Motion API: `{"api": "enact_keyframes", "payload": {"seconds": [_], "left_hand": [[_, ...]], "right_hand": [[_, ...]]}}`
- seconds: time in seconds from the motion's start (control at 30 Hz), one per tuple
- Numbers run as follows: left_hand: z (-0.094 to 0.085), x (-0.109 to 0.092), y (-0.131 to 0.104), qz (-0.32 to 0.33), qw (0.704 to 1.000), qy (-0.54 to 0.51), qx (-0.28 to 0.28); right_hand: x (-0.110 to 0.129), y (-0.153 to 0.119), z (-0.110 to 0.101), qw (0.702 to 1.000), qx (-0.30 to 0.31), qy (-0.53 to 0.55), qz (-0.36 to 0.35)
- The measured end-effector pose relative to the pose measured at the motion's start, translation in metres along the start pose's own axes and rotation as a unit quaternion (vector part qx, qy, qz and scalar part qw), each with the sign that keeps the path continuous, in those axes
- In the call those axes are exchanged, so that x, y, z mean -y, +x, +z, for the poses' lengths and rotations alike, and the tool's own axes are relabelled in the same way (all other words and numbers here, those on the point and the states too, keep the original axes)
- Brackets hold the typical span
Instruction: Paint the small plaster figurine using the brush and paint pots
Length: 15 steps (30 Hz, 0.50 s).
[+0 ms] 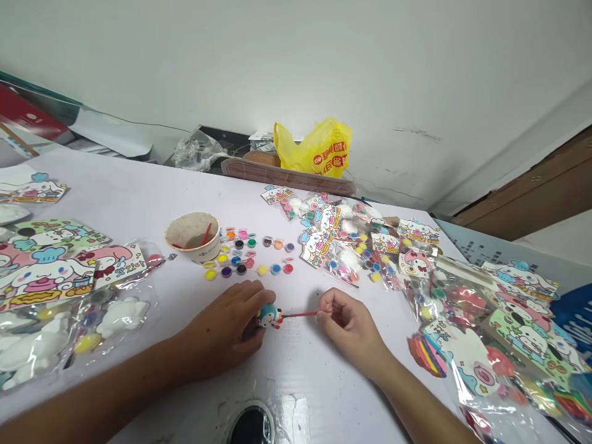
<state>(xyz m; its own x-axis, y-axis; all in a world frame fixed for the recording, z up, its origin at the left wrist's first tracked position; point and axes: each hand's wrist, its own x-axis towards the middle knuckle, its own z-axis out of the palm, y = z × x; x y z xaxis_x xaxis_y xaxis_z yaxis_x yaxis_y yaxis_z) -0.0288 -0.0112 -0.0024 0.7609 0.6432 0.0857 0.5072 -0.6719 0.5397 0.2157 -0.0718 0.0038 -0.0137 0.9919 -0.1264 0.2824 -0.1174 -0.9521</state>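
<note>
Between the thumb and fingers of my left hand (pixel 234 317) is a small painted figurine (pixel 268 317), blue and white with red bits. My right hand (pixel 346 324) pinches a thin red paintbrush (pixel 303 314) near its back end. The brush lies level, its dark tip touching or very close to the figurine's right side. Beyond my hands sit strips of small open paint pots (pixel 238 269) in several colours. A white paper cup (pixel 193 237) of murky water stands behind my left hand, with a red stick leaning in it.
Clear bags of unpainted white figures (pixel 123 317) and cartoon cards (pixel 46 277) cover the left side. More such packs (pixel 349 228) pile up at the right. A yellow plastic bag (pixel 314 148) is behind the table's far edge. A dark round object (pixel 252 424) lies at the near edge.
</note>
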Motion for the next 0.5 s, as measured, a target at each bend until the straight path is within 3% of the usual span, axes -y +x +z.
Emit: {"api": "enact_keyframes", "payload": {"seconds": [0.5], "left_hand": [[-0.0003, -0.0006, 0.0013, -0.001, 1.000, 0.000, 0.002]], "right_hand": [[-0.0014, -0.0014, 0.0001, 1.000, -0.002, -0.011, -0.005]]}}
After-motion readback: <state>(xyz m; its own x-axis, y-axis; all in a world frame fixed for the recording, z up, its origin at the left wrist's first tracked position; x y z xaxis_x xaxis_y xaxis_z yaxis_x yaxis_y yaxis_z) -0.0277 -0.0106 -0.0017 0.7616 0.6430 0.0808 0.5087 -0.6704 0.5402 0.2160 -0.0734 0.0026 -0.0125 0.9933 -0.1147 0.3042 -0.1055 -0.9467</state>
